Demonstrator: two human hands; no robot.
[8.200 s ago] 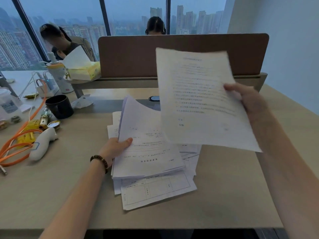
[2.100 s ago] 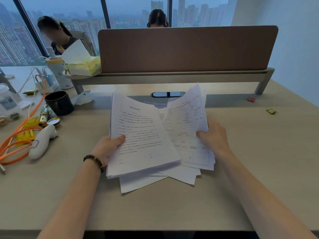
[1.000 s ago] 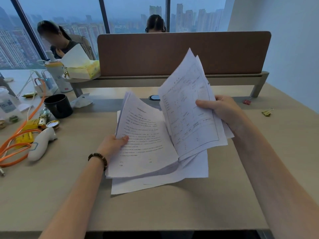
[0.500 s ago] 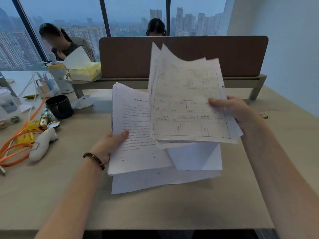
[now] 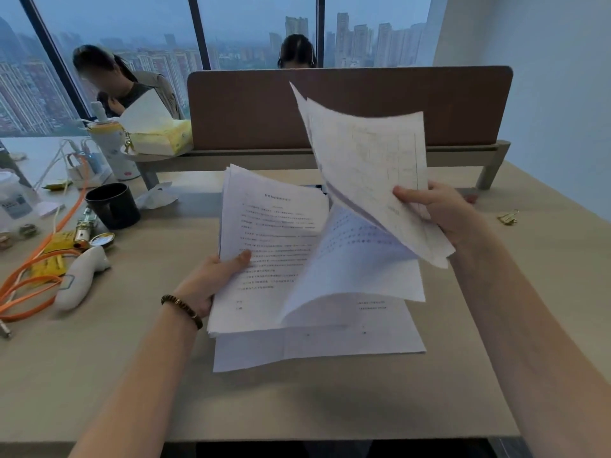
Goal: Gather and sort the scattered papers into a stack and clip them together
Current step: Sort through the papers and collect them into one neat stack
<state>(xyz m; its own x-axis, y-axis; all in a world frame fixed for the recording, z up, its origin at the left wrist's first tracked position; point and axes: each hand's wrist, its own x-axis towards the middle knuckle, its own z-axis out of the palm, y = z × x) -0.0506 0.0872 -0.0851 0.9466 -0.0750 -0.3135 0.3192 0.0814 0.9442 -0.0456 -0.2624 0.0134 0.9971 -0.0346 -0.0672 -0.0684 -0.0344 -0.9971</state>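
I am gripping one paper stack [image 5: 274, 246] in my left hand [image 5: 211, 279], pinching a few sheets [image 5: 370, 166] in my right hand [image 5: 443, 209]; one gold clip [image 5: 509, 217] is lying at three o'clock, one black mug [image 5: 114, 204] at ten.

Left hand [image 5: 211, 279] gripping; right hand [image 5: 443, 209] raised, pinching.

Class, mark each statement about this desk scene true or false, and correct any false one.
1. The left hand holds a bundle of text pages. True.
2. The right hand is empty. False: it grips a raised sheaf of form sheets.
3. The gold binder clip is fastened on the papers. False: it lies on the desk, right of the right hand.
4. A black mug stands left of the papers. True.
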